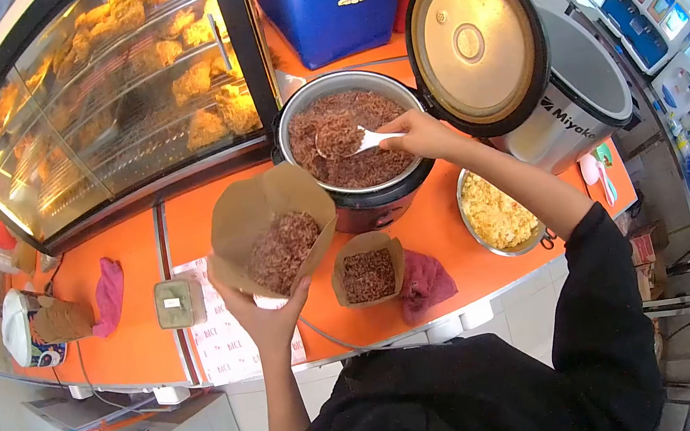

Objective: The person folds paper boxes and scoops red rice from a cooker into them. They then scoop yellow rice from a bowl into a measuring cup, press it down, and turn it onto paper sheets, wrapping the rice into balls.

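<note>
My left hand is closed around a brown paper food box, which is tilted and partly filled with reddish-brown rice. In my right hand is a white rice paddle, its scoop heaped with the same rice. The paddle is over the open rice cooker, whose pot is full of reddish rice. A second, smaller paper box with rice in it stands on the orange table below the cooker.
A glass display case of fried chicken stands at the back left. The cooker's raised lid and a Miyako pot are at right. A bowl of yellow rice, a pink cloth and a lidded container lie nearby.
</note>
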Tool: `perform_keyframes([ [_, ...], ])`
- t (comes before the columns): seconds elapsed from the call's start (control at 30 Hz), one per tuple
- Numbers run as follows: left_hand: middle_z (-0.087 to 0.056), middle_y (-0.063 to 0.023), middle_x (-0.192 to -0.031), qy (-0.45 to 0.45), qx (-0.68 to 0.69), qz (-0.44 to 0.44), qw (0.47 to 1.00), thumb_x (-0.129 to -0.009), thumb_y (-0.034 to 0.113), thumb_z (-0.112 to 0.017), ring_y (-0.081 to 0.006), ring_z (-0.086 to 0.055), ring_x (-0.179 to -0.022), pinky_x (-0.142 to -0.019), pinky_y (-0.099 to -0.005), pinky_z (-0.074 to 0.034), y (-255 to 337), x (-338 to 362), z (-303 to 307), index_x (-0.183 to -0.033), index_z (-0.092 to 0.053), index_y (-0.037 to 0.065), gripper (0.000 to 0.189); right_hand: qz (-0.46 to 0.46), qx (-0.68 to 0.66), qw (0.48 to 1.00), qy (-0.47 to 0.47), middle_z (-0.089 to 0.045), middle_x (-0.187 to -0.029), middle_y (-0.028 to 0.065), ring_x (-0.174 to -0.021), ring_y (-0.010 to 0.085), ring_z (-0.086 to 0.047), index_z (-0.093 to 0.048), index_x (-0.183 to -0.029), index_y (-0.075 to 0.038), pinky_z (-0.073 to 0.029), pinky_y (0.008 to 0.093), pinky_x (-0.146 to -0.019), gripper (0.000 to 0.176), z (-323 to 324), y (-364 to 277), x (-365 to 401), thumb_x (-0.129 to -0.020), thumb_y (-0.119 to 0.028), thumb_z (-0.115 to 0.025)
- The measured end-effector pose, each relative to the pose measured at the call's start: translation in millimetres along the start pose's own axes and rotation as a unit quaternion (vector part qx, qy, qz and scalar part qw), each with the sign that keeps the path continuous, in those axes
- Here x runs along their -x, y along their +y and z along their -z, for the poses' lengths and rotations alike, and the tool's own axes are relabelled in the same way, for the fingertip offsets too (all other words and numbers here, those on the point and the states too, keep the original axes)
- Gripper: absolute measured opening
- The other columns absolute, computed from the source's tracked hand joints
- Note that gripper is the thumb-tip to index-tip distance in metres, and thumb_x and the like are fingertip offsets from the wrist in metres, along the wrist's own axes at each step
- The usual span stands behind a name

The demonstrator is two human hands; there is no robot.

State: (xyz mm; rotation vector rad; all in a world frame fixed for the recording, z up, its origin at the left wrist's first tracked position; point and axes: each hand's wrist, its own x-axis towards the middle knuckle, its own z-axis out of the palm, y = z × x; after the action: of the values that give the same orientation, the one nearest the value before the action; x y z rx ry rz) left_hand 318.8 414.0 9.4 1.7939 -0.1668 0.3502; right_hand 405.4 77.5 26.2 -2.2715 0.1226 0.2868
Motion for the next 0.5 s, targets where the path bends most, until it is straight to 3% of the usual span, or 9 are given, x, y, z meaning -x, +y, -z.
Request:
perform_keyframes([
  [0.07, -0.037, -0.0147, -0.123, -0.028, -0.011, -0.044, 0.999, -0.05, 0.022, -0.082, -0.0258, -0.04, -0.115, -0.087, -0.039, -0.044, 25.9, -19.1, -11.6, -0.128, -0.025, 0.002, 0.099, 0.005, 0.007, 0.999, 0.044, -0.067, -0.088, 0.0083, -0.081, 0.0181, -0.062, -0.067, -0.1, -0.014, -0.045, 0.0303, -0.075, 0.027, 17.2, -10.0, 10.7, -0.076, -0.025, -0.063],
  [0.17, -0.04, -0.0157, -0.12, -0.052, -0.048, -0.044, 0.996, -0.051, 0.02, -0.082, -0.0266, -0.043, -0.112, -0.086, -0.0392, -0.044, 49.6, -40.4, -30.0, -0.127, -0.027, 0.003, 0.096, -0.023, -0.012, 0.997, 0.074, -0.064, -0.074, 0.0083, -0.067, 0.0153, -0.059, -0.065, -0.102, -0.009, -0.046, 0.0293, -0.063, 0.029, 51.1, -40.4, 33.7, -0.077, -0.023, -0.063],
  [0.2, -0.042, -0.0168, -0.118, -0.059, -0.062, -0.055, 0.995, -0.051, 0.02, -0.083, -0.0269, -0.046, -0.109, -0.086, -0.0393, -0.045, 51.2, -48.0, -36.8, -0.127, -0.028, 0.003, 0.095, -0.002, -0.023, 0.995, 0.093, -0.061, -0.069, 0.0073, -0.059, 0.0143, -0.055, -0.064, -0.103, -0.007, -0.045, 0.0285, -0.057, 0.03, 58.7, -31.2, 26.3, -0.078, -0.022, -0.063],
  [0.3, -0.041, -0.0179, -0.119, -0.065, -0.041, -0.059, 0.995, -0.052, 0.02, -0.083, -0.0263, -0.047, -0.108, -0.085, -0.0382, -0.045, 56.5, -64.3, -60.9, -0.127, -0.028, 0.003, 0.094, 0.109, 0.014, 0.981, 0.161, -0.064, -0.075, 0.0116, -0.061, 0.0182, -0.059, -0.064, -0.104, -0.007, -0.046, 0.0286, -0.058, 0.029, 85.4, -55.0, 40.2, -0.08, -0.023, -0.061],
  [0.33, -0.041, -0.0179, -0.119, -0.066, -0.04, -0.061, 0.995, -0.052, 0.02, -0.083, -0.0263, -0.047, -0.108, -0.085, -0.0382, -0.045, 61.3, -67.9, -68.5, -0.127, -0.028, 0.003, 0.094, 0.108, 0.014, 0.981, 0.163, -0.064, -0.075, 0.0116, -0.061, 0.0182, -0.059, -0.064, -0.104, -0.007, -0.046, 0.0286, -0.058, 0.029, 88.5, -70.5, 51.0, -0.08, -0.023, -0.061],
  [0.4, -0.041, -0.018, -0.118, -0.072, 0.012, -0.023, 0.997, -0.054, 0.02, -0.083, -0.0264, -0.048, -0.106, -0.084, -0.0366, -0.046, 72.0, -71.9, -82.6, -0.127, -0.027, 0.003, 0.093, 0.16, 0.238, 0.915, 0.284, -0.062, -0.071, 0.0098, -0.061, 0.0191, -0.06, -0.061, -0.108, -0.009, -0.046, 0.0294, -0.055, 0.034, 77.5, -101.3, 75.0, -0.075, -0.017, -0.061],
  [0.43, -0.041, -0.018, -0.118, -0.072, 0.013, -0.023, 0.997, -0.054, 0.02, -0.083, -0.0264, -0.048, -0.106, -0.084, -0.0366, -0.046, 73.0, -71.6, -89.3, -0.127, -0.027, 0.003, 0.093, 0.159, 0.239, 0.915, 0.284, -0.062, -0.071, 0.0098, -0.061, 0.0191, -0.06, -0.061, -0.108, -0.009, -0.046, 0.0294, -0.055, 0.034, 65.1, -104.2, 81.6, -0.075, -0.017, -0.061],
  [0.5, -0.042, -0.0171, -0.117, -0.027, 0.047, -0.03, 0.998, -0.054, 0.02, -0.083, -0.0258, -0.049, -0.106, -0.084, -0.0355, -0.047, 68.9, -69.5, -100.4, -0.126, -0.027, 0.003, 0.093, 0.237, 0.525, 0.756, 0.31, -0.058, -0.062, 0.0051, -0.057, 0.0174, -0.059, -0.059, -0.111, -0.014, -0.044, 0.0298, -0.047, 0.042, 45.5, -107.5, 92.5, -0.069, -0.013, -0.06],
])
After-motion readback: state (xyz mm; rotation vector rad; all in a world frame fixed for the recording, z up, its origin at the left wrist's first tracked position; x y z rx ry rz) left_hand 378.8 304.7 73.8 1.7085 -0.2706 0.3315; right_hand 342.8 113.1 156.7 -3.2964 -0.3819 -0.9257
